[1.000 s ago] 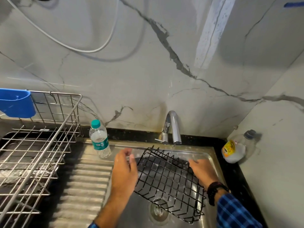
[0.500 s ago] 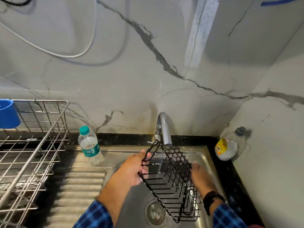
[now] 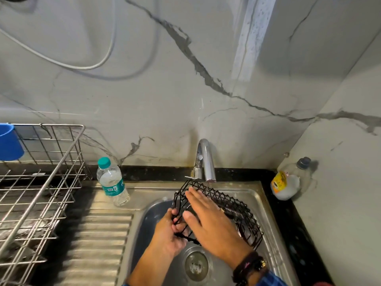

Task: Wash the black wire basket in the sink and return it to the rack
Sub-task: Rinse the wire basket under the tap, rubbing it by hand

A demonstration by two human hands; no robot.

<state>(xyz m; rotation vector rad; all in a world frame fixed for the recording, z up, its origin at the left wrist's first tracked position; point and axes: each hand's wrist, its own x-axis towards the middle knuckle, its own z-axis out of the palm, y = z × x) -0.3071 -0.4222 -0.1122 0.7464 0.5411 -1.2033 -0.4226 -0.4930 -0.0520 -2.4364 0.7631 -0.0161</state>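
A big grey wall point(image 3: 165, 100) with dark crack-like lines fills the top of the frame, and a white cable point(image 3: 82, 67) loops across it at the upper left. Below it, a black counter point(image 3: 288, 213) runs along the wall and down the right side. A shiny steel sink point(image 3: 266, 203) sits in it, with a bumpy draining part point(image 3: 99, 234) to the left of the bowl. A silver wire rack point(image 3: 44, 184) stands at the left edge, with a blue cup point(image 3: 9, 145) hanging on its back corner. The black wire basket point(image 3: 243, 211) is tipped up over the sink bowl, low in the middle, just under the tap point(image 3: 206, 159). The left hand point(image 3: 167, 234) grips the basket's left edge with curled fingers. The right hand point(image 3: 212, 223) lies flat on the basket with straight fingers and wears a dark wristband point(image 3: 249, 265). A water bottle point(image 3: 112, 182) with a teal cap and teal label stands left of the bowl; its writing is too small to read. A bottle with a yellow label point(image 3: 286, 184) leans in the right corner, words blurred. The round drain point(image 3: 195, 265) is at the bottom.
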